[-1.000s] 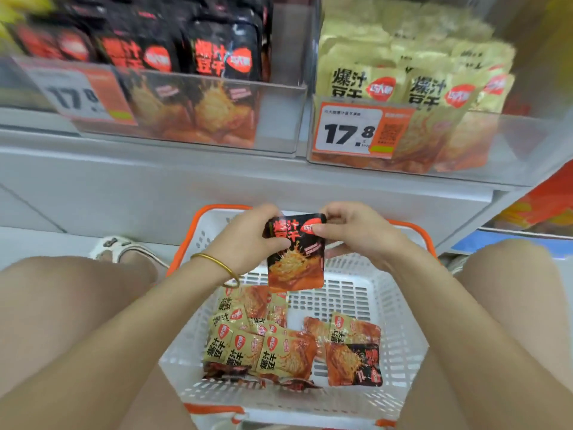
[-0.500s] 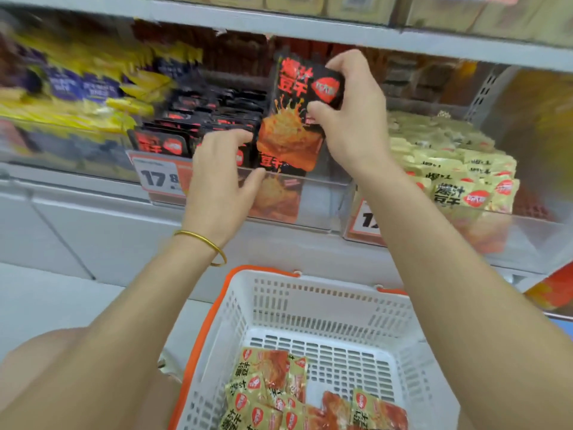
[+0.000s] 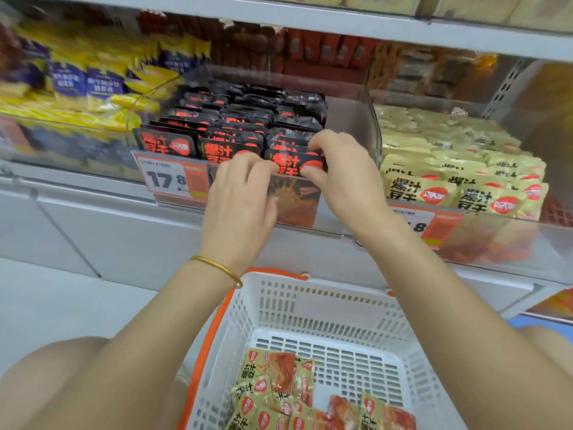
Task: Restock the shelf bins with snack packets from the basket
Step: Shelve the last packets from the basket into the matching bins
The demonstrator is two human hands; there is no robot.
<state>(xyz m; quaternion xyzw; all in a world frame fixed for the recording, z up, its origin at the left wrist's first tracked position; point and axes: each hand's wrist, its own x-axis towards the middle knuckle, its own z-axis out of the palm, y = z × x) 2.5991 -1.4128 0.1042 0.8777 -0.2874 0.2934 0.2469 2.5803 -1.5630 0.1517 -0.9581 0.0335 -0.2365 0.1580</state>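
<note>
A: Hands?
B: Left hand [image 3: 240,193] and right hand [image 3: 347,175] both pinch black foil snack packet [image 3: 293,164], front row of clear plastic shelf bin [image 3: 330,212].
A: Basket?
B: White plastic basket [image 3: 310,293] below, yellow packets [image 3: 273,392] inside.

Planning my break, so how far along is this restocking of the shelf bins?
Done: the black bin looks nearly full. In hand: the left hand and right hand seat a black packet in its front row. Remaining: several yellow packets lie in the basket.

Yellow packets [image 3: 40,110] blurred, basket [image 3: 310,305] cut off below, price tag [image 3: 441,228] half hidden
</note>
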